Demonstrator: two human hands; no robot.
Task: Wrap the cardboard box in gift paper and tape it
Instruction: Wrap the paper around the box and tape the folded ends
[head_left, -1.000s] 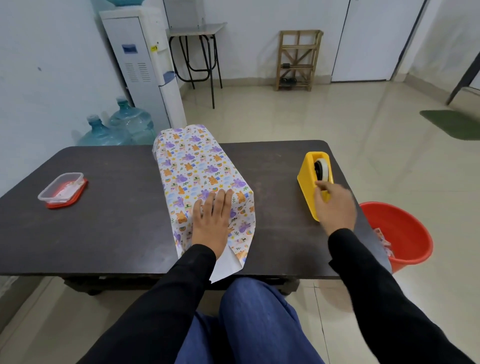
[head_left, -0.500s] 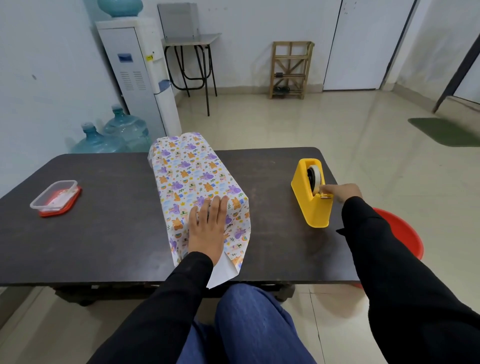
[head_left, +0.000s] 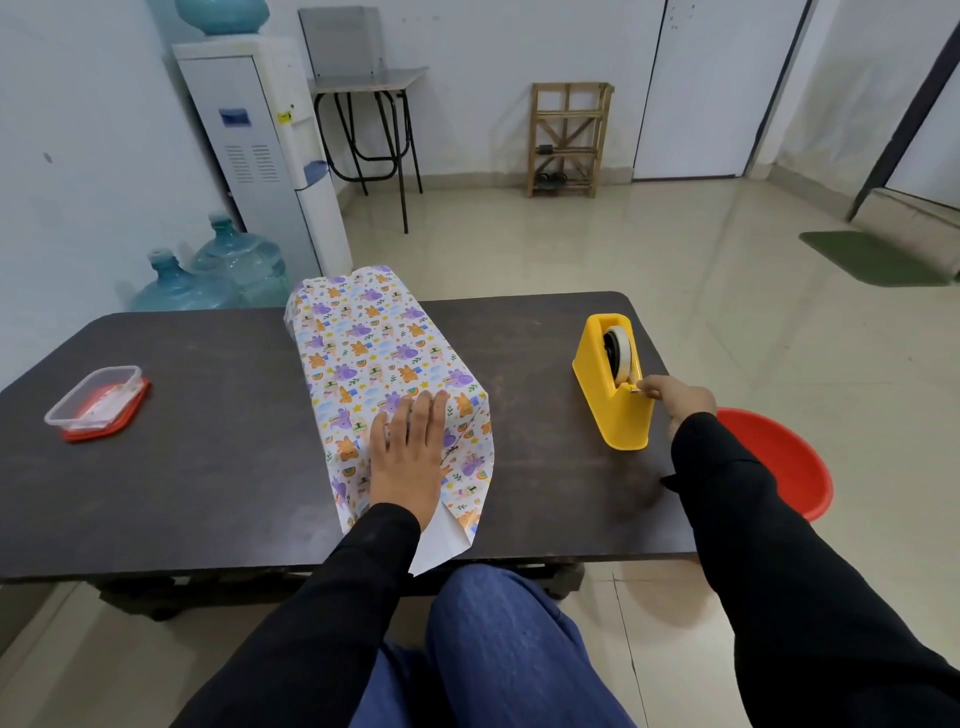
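Note:
The box wrapped in cartoon-print gift paper (head_left: 374, 353) lies lengthwise in the middle of the dark table (head_left: 208, 467). Its near paper end hangs loose, white side showing, past the table's front edge. My left hand (head_left: 408, 457) lies flat on the near top of the box, fingers straight, pressing the paper down. To the right stands a yellow tape dispenser (head_left: 613, 389) with a roll in it. My right hand (head_left: 675, 397) pinches the tape end at the dispenser's cutter.
A clear plastic container on a red lid (head_left: 98, 402) sits at the table's left. A red bucket (head_left: 779, 457) stands on the floor right of the table. Water bottles (head_left: 208, 275) and a white water dispenser (head_left: 270, 156) stand behind the table's left.
My right hand slid from over the dispenser's front to its right side and now pinches the tape end at the cutter. My left hand stays flat on the box.

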